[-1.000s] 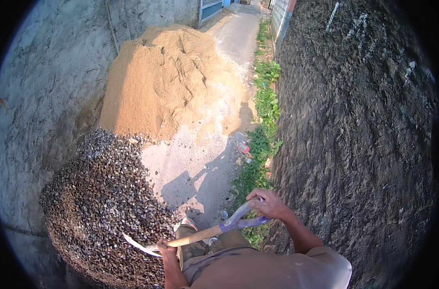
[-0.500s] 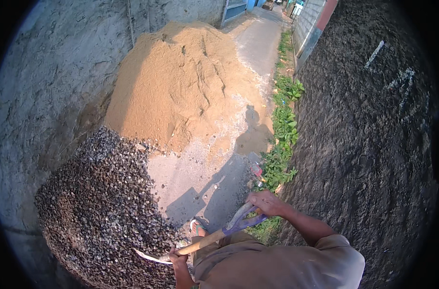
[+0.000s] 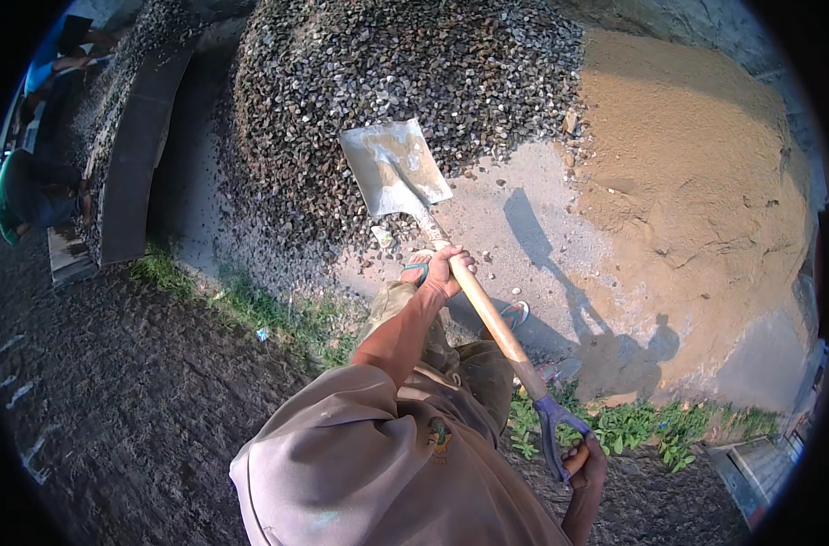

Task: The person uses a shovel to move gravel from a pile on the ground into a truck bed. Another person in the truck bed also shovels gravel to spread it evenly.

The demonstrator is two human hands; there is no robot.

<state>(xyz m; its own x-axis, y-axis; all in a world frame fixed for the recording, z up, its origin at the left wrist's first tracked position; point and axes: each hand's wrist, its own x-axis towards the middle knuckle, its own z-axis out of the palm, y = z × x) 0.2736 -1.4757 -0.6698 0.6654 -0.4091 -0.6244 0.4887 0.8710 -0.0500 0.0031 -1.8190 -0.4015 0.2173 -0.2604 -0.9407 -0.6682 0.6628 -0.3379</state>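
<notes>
Clasping the shovel shaft (image 3: 489,317), my left hand (image 3: 448,271) is likely supporting it. My right hand (image 3: 586,462) is gripping its handle (image 3: 546,413).

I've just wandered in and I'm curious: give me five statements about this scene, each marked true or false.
1. The left hand grips the shovel by its wooden shaft. True.
2. The left hand alone holds the shovel. False: the right hand holds its purple handle.
3. The sand pile lies right of the gravel pile in the picture. True.
4. The shovel carries a tall heap. False: its blade shows no heap.
5. Both feet are bare. False: sandals are on them.
</notes>
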